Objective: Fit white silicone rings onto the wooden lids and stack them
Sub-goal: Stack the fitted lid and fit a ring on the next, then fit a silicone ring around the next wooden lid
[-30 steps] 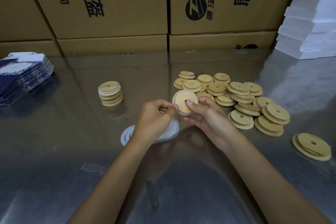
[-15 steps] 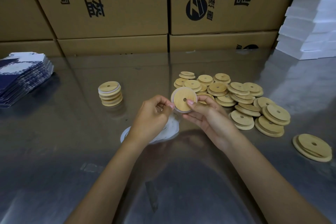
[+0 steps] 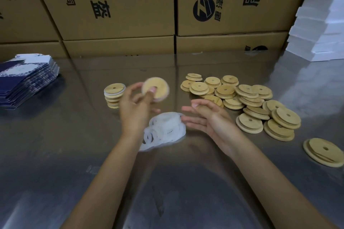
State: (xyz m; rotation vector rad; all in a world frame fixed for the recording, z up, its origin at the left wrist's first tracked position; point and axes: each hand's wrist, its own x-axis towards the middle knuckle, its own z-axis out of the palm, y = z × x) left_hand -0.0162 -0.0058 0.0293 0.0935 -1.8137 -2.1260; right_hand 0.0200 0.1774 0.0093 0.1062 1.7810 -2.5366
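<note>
The left hand holds one wooden lid above the steel table, pinched at the lid's lower edge; a fingertip shows against the lid's near face at about 6 o'clock, the remaining fingers loosely spread to the lid's 8 o'clock. The lid is a disc with no long axis; it stands tilted on edge, its broad face turned toward the camera, and a pale rim at its circumference suggests a ring is fitted, though motion blur prevents confirmation. The lid sits above and beyond the fingertips, clear of the palm. The right hand is empty, fingers extended and slightly relaxed, palm turned leftward, hovering near the table. At 9 o'clock from that hand, just beside its fingertips, lies a heap of white silicone rings; whether they touch cannot be told. At 9 o'clock from the held lid stands a stack of finished lids, its top lid flat with centre hole upward, close to the left fingers. At 3 o'clock from the held lid spreads a loose pile of bare lids, most lying flat. A separate pair of lids lies at the far right. Cardboard cartons line the back, a stack of blue printed packs sits at far left, white foam sheets at upper right.
</note>
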